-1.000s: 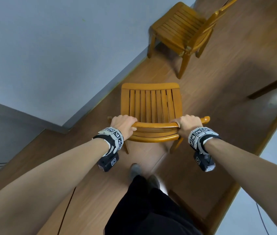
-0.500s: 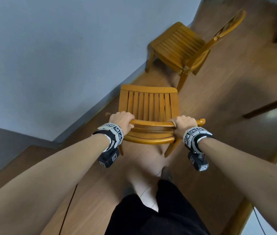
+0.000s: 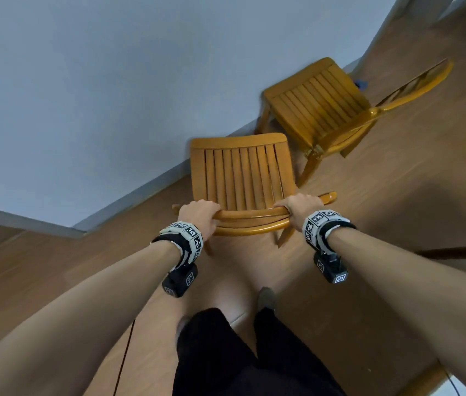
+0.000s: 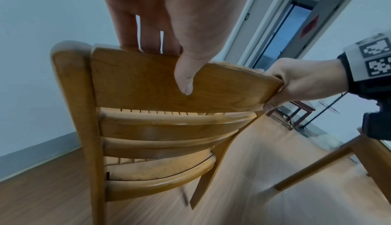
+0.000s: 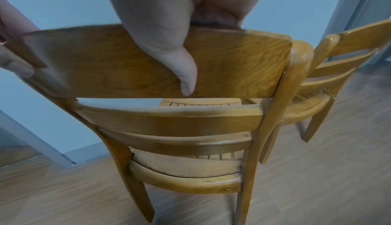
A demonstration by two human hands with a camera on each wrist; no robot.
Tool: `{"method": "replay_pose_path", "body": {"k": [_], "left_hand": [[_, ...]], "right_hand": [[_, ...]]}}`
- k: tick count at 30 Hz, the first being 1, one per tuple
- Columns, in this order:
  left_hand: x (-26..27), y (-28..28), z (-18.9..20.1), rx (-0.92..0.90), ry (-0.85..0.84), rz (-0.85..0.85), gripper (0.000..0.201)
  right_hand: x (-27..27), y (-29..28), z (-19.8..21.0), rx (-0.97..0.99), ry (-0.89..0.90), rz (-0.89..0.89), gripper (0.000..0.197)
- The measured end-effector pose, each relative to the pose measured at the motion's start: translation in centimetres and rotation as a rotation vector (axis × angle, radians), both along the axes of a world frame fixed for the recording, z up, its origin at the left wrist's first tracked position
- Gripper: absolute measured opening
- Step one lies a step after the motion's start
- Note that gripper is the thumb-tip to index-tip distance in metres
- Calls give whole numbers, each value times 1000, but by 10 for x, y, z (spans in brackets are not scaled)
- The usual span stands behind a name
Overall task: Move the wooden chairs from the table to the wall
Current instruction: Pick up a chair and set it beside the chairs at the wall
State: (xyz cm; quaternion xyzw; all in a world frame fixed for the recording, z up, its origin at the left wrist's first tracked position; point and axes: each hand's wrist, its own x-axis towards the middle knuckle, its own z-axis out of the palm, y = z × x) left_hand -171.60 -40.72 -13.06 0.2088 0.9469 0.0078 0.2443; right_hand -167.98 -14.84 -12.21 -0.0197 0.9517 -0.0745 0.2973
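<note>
I hold a wooden chair [image 3: 240, 172] with a slatted seat by its top back rail [image 4: 148, 81], its seat front close to the grey wall [image 3: 83, 81]. My left hand [image 3: 199, 214] grips the rail's left end, thumb on the near face. My right hand [image 3: 301, 205] grips the right end the same way. In the right wrist view my thumb lies across the rail [image 5: 232, 65]. A second wooden chair [image 3: 323, 110] stands to the right against the wall, and shows behind the held chair [image 5: 349, 65].
The wooden floor [image 3: 383, 212] stretches right and behind. A dark table leg [image 3: 460, 251] crosses the right edge, and the table frame [image 4: 317, 166] appears in the left wrist view. A doorway [image 4: 283, 33] lies beyond. My legs and shoes [image 3: 266, 298] stand behind the chair.
The chair and I have moved forward, closer to the wall and nearer the second chair. Both hands keep the same grip on the top rail.
</note>
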Motion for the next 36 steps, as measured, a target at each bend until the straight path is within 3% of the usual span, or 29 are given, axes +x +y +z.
{"method": "replay_pose_path", "body": {"k": [10, 17, 23, 29, 36], "left_hand": [[-67, 76, 8, 73, -22, 71, 3], [-95, 103, -8, 32, -80, 160, 17], [-91, 140, -19, -12, -122, 173, 13], [-98, 179, -21, -22, -138, 224, 12], [-95, 224, -36, -11, -138, 213, 17]], "right_hand": [[-95, 76, 1, 95, 73, 66, 37], [-135, 99, -12, 135, 41, 188, 17], [-151, 135, -29, 157, 57, 333, 28], [-175, 172, -37, 142, 115, 369, 25], [-190, 218, -65, 165, 110, 374, 49]]}}
